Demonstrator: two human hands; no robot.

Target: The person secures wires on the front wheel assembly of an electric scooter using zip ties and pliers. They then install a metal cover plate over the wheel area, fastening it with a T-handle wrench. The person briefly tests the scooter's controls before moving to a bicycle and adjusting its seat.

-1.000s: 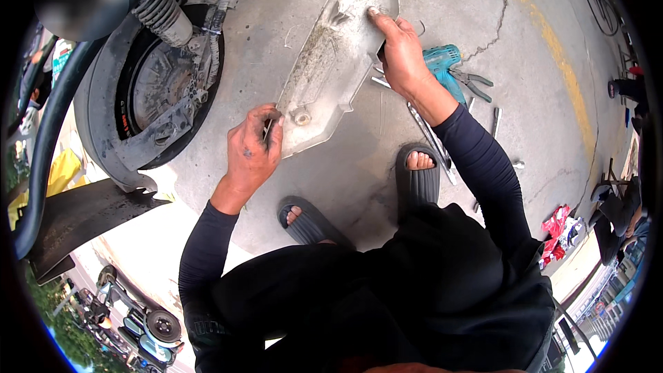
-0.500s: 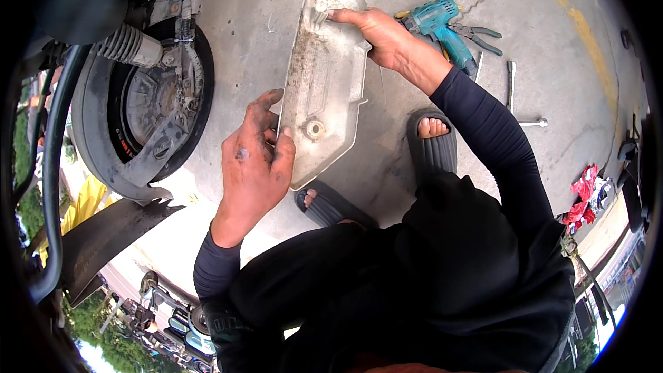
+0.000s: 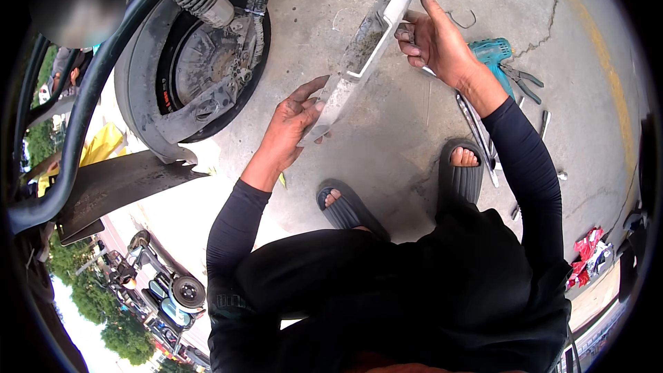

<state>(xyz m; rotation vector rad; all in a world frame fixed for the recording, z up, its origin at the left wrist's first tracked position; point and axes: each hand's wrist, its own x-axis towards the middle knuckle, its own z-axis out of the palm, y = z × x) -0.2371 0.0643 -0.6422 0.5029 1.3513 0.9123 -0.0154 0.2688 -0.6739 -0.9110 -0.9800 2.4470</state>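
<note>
My left hand (image 3: 290, 124) holds the lower end of a long, dirty, pale moulded panel (image 3: 366, 48), tilted with its narrow side showing. My right hand (image 3: 442, 45) is beside the panel's upper part, thumb raised and fingers loosely apart and curled; whether a fingertip touches the edge I cannot tell. Behind that hand lie a teal power drill (image 3: 494, 52) and black-handled pliers (image 3: 525, 79) on the concrete, along with metal wrenches (image 3: 469, 121).
A scooter's wheel (image 3: 200, 69), shock absorber and dark tube (image 3: 90, 103) fill the upper left, above a black fender piece (image 3: 124, 190). My sandalled feet (image 3: 459, 179) are below the panel. Red-and-white rags (image 3: 585, 252) lie at right; parked scooters (image 3: 162, 297) show at lower left.
The panel has turned from face-on to nearly edge-on and tilted rightward at the top. My right hand has loosened its grip and opened; my left hand moved up and right with the panel.
</note>
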